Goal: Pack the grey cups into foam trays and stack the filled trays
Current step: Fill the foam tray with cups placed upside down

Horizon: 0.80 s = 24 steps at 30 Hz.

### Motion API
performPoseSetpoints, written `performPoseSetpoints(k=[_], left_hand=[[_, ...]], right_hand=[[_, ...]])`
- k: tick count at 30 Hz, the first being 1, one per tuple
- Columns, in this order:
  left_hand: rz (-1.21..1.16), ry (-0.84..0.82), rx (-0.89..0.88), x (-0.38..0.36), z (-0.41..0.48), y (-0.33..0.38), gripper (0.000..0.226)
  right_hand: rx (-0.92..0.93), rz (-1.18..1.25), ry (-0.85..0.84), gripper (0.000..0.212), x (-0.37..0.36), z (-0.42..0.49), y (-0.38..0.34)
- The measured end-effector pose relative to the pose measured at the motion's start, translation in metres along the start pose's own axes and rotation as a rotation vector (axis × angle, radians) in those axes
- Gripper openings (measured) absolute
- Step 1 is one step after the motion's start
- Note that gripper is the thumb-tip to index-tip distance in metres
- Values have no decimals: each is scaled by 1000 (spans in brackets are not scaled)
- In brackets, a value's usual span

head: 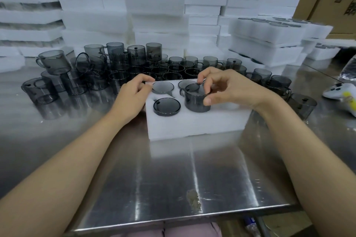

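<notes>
The cup [196, 101] is judged light, stiff and smooth-walled, probably slippery, so its top edge is the place to be taken. It is pinched there between the thumb and curled fingers of the right hand [231, 88], half sunk in the tray's [192, 124] near right pocket. The tray's left edge is met by the left hand [133, 96], fingers curled; whether the foam is gripped cannot be told.

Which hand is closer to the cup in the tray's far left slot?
Left. The left hand sits at the tray edge beside the far left cup; the right hand grips a second cup farther right.
</notes>
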State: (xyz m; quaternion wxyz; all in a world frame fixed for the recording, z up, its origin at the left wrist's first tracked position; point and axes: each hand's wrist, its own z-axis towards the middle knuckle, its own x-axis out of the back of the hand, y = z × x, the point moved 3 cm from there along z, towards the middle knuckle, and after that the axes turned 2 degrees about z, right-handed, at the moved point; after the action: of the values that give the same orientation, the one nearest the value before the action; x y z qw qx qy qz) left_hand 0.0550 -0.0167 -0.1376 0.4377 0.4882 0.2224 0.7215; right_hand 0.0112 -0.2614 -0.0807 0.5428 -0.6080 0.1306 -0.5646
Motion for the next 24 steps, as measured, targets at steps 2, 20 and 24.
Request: performPoseSetpoints(k=[2,20,24], left_hand=[[6,2,1,0,0,-1,19],[-4,14,-20,0,0,-1,20],[7,21,-18,-1,2,-3,21]], right_hand=[[-2,-3,20,25,2,0,0],[-89,-158,-82,49,-2,0,4],[-83,-182,-72,47,-5,-1,3]])
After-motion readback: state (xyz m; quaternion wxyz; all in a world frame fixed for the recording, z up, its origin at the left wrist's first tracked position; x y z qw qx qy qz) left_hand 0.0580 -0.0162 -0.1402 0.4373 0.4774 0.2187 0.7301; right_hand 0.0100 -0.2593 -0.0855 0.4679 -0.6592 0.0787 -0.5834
